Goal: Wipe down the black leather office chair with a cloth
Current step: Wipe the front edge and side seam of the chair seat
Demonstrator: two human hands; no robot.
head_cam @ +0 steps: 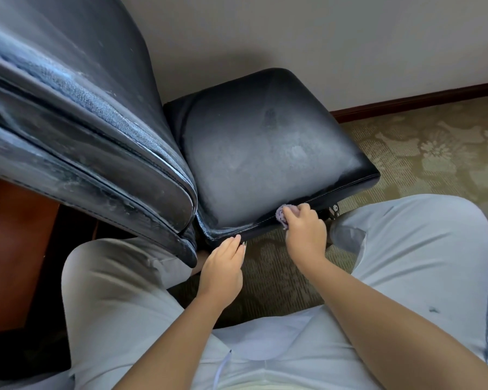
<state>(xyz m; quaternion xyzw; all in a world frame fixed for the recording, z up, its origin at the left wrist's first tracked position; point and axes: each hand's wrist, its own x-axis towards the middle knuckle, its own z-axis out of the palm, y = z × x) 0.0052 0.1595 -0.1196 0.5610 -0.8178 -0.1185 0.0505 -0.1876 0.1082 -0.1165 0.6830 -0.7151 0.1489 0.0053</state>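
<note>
The black leather office chair [265, 153] is standing on a green flower-patterned carpet [434, 147], close to a pale wall [321, 38] with a dark wooden skirting board [417, 101]. Its square padded seat is showing a dull, smeared sheen across the middle, and its tall backrest is rising at the seat's left edge, streaked with pale marks.

The right hand [304, 232] is pressing a small, bunched lilac cloth [282, 213] against the stitched near edge of the seat, towards its right corner. Its fingers [303, 209] are curling round the cloth and gripping it, with only a little fabric showing beyond the knuckles.

The left hand [223, 266] is resting just below the same near edge, close to the seat's left corner. Its fingers are lying straight and together, holding nothing, with the tips touching the seat's side panel.

The person is crouching in light grey trousers [406, 249], 1 knee at either side of the hands.
</note>
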